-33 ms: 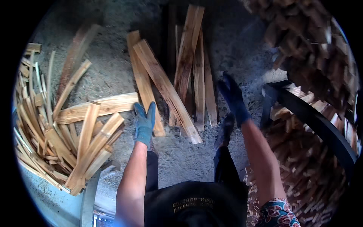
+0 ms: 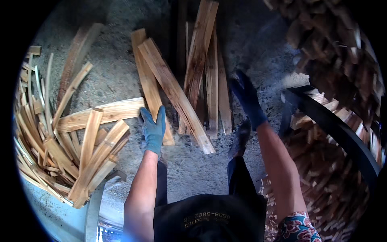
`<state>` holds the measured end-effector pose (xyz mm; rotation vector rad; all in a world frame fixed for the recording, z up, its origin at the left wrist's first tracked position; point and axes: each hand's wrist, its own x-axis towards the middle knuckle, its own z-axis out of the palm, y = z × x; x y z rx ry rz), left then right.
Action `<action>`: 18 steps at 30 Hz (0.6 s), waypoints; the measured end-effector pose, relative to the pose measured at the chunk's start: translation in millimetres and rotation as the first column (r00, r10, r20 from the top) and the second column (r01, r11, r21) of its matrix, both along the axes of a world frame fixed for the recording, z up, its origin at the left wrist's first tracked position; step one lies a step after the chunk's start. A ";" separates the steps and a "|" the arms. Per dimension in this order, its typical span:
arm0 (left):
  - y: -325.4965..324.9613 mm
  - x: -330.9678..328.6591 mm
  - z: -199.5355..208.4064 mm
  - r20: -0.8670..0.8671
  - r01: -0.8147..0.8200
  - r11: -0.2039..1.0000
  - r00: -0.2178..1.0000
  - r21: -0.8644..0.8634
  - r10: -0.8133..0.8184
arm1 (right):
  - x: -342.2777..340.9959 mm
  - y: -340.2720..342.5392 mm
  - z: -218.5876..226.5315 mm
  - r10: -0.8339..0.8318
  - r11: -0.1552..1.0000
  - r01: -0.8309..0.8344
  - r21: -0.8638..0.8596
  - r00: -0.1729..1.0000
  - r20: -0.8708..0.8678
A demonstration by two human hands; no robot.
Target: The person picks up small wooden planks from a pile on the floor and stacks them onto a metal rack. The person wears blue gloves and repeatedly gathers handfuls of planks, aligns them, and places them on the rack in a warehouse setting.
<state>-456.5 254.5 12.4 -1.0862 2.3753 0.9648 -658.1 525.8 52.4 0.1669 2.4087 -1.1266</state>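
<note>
My left hand (image 2: 153,130), in a blue-green work glove, has its fingers spread in a V. It lies over the lower part of a pale wooden plank (image 2: 148,80), beside the end of another board (image 2: 102,115) that runs left to the scrap pile; whether it touches either is unclear. A longer, brown-streaked plank (image 2: 177,94) slants just right of it. Over the concrete floor on the right, my right hand (image 2: 249,99) in a dark blue glove has its fingers apart and nothing in it. More planks (image 2: 211,80) lie between the hands.
A heap of wooden offcuts (image 2: 60,153) fills the left side, above a pale metal surface (image 2: 56,213). To the right stands a dark metal frame (image 2: 334,117), with a large mass of small wood pieces (image 2: 322,177) around it. My feet stand close below the planks.
My right hand has moved slightly up and left. My left hand has risen a little toward the plank ends. The planks on the floor keep their arrangement, with the view slightly shifted.
</note>
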 end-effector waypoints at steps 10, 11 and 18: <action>7.0 -54.3 20.9 0.162 -0.559 0.548 0.777 0.622 0.608 | 3.3 -46.2 -18.3 -0.153 0.930 0.207 -0.302 0.969 0.195; 7.0 -52.6 22.9 0.178 -0.549 0.556 0.793 0.624 0.583 | -0.3 -38.6 -22.0 -0.151 0.871 0.276 -0.408 0.938 0.313; 48.9 -80.0 21.9 0.075 -0.395 0.772 0.906 0.498 0.416 | 4.2 -48.1 -21.6 0.042 0.879 0.197 -0.435 0.875 0.483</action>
